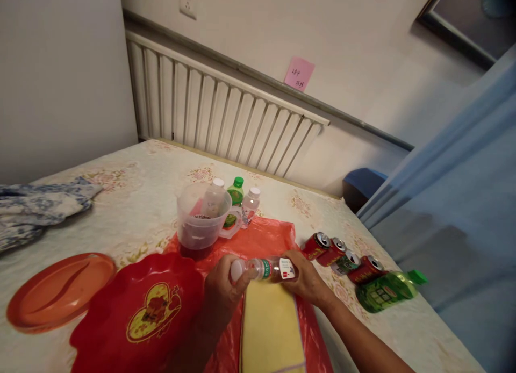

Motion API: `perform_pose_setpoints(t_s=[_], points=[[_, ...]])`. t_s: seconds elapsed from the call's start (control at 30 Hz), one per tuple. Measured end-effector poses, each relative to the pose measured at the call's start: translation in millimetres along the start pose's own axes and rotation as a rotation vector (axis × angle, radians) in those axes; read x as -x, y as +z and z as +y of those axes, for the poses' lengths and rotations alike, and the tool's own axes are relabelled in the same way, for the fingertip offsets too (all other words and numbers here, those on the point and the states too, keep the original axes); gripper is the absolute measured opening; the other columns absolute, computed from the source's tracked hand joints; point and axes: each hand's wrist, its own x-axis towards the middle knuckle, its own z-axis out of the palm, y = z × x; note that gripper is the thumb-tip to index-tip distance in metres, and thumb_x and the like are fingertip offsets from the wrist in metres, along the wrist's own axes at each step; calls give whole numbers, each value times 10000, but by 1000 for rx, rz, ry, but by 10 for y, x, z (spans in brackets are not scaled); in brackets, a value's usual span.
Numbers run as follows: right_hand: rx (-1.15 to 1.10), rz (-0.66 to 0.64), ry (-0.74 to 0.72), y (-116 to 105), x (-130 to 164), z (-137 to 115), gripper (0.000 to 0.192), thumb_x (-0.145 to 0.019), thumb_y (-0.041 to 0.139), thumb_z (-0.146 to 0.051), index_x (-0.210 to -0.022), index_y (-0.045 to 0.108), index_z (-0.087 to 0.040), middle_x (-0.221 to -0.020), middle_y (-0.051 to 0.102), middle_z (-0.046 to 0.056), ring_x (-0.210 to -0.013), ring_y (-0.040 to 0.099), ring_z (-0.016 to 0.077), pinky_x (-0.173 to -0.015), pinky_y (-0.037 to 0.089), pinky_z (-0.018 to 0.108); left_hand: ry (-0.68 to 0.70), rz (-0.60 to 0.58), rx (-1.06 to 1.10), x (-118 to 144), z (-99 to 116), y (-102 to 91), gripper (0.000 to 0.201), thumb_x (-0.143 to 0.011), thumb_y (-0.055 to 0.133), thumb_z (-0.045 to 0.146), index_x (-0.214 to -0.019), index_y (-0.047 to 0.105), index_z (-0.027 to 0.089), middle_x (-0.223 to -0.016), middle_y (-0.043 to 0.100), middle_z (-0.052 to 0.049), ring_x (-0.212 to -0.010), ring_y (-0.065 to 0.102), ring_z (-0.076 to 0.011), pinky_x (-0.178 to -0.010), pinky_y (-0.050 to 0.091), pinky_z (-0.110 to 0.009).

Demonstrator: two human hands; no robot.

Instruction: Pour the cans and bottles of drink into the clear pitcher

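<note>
A small clear plastic bottle (263,269) with a white cap and a green and white label lies sideways between my two hands. My left hand (222,289) is closed around its cap end, the thumb pressed by the neck. At the base end, my right hand (305,279) grips the bottle. Below it is a folded yellow cloth (272,330) on a red plastic sheet (270,236). Just beyond my left hand stands a translucent measuring jug (197,233) with dark red liquid in the bottom.
Behind the jug stand a green-capped bottle (237,190) and white-capped bottles (250,205). A scalloped red tray (108,308) and an orange plate (80,273) are at left. Several opened cans (316,246) and a large green bottle (382,292) are at right, near a blue curtain (451,238).
</note>
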Motion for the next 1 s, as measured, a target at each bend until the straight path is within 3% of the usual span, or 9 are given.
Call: perform_pose_setpoints(t_s=[0.17, 0.33, 0.5, 0.67, 1.0], points=[[-30, 44, 57, -75, -107, -24, 314, -709, 721, -319, -970, 592, -204, -881, 621, 30, -758, 562, 200, -659, 447, 301, -74, -32, 20, -19, -41, 23, 275, -890, 487, 481, -897, 548, 213, -753, 609, 12, -664, 578, -156, -628, 453, -262], [8, 148, 18, -355, -469, -146, 318, -725, 692, -301, -1013, 597, -206, -920, 638, 47, -799, 588, 212, -711, 464, 319, -138, -36, 60, -35, -68, 75, 257, -898, 467, 443, -955, 556, 210, -843, 645, -20, -763, 613, -184, -699, 490, -301], [243, 204, -89, -692, -992, -359, 304, -681, 644, -183, -982, 603, -197, -893, 625, 51, -813, 572, 218, -730, 450, 326, -141, -46, 123, -39, -104, 123, 256, -873, 510, 389, -1028, 568, 194, -971, 654, -67, -911, 621, -225, -831, 504, -382], [475, 211, -226, -811, -1453, -547, 381, -656, 586, -94, -1028, 601, -177, -992, 635, 87, -898, 557, 234, -810, 421, 351, -160, -74, 131, -23, -151, 152, 286, -850, 529, 318, -1101, 572, 187, -1060, 651, -100, -994, 614, -257, -895, 494, -448], [795, 127, -400, -935, -1829, -960, 487, -666, 566, -50, -1142, 580, -153, -1103, 621, 125, -1002, 493, 270, -931, 330, 401, -196, -104, 173, -41, -100, 122, 356, -768, 531, 186, -1117, 602, 172, -1103, 658, -103, -1040, 611, -249, -934, 483, -440]])
